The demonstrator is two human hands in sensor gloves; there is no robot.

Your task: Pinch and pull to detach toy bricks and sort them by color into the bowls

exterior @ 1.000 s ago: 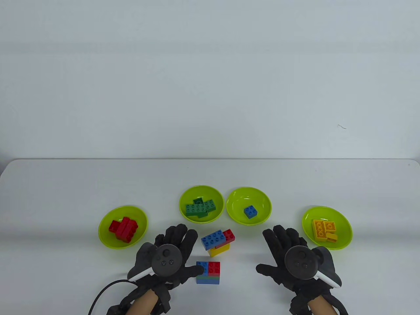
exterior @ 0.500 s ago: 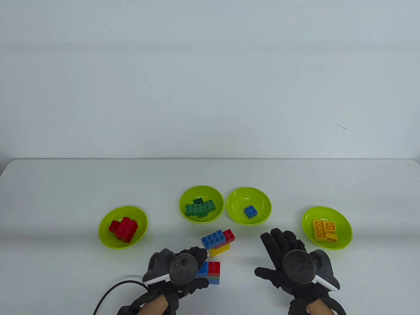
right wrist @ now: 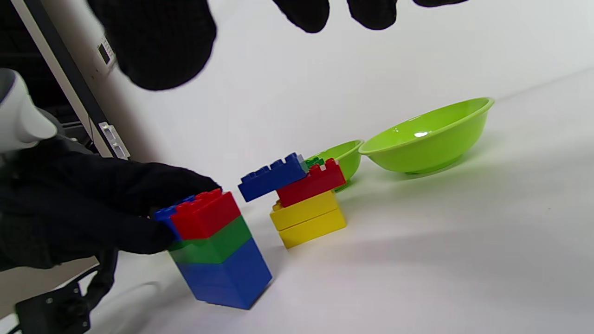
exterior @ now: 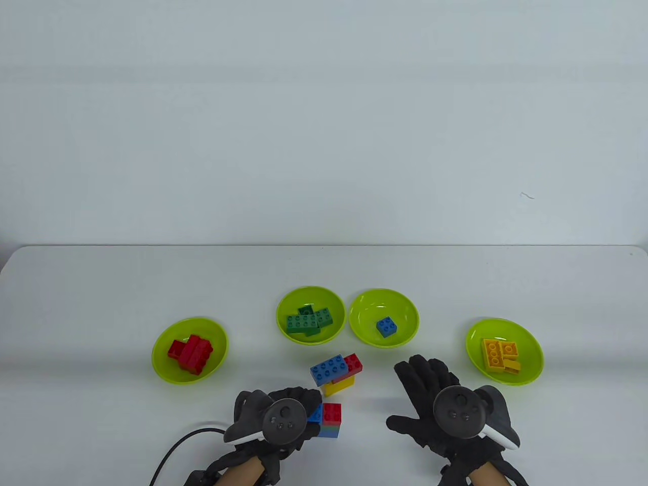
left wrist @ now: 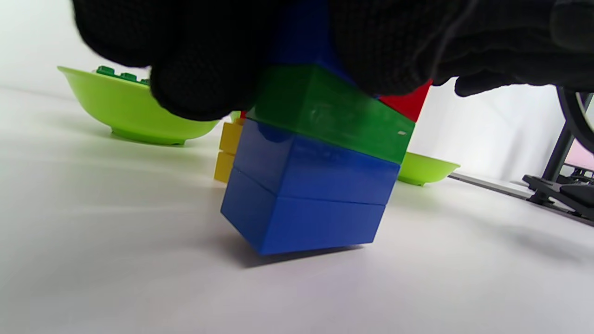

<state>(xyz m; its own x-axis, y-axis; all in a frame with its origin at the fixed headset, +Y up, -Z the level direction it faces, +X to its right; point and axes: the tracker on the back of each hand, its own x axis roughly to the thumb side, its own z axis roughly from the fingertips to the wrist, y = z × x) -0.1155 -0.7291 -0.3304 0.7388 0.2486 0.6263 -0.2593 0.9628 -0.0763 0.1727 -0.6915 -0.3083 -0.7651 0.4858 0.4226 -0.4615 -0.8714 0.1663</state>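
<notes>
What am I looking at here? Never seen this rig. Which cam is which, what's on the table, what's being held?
No robot: a person's two hands in black sensor gloves, each with a round tracker strapped to its back. One camera looks down at the table; the other two sit on the wrists and look low across it.

On the table stand four lime bowls, holding red bricks, green bricks, one blue brick and yellow bricks. In front of them are two stacks not yet taken apart: a blue, red and yellow stack, and a nearer stack of blue, green and a red and blue top.

The left hand grips the nearer stack's top, tipping it slightly. The right hand holds nothing, fingers spread.
</notes>
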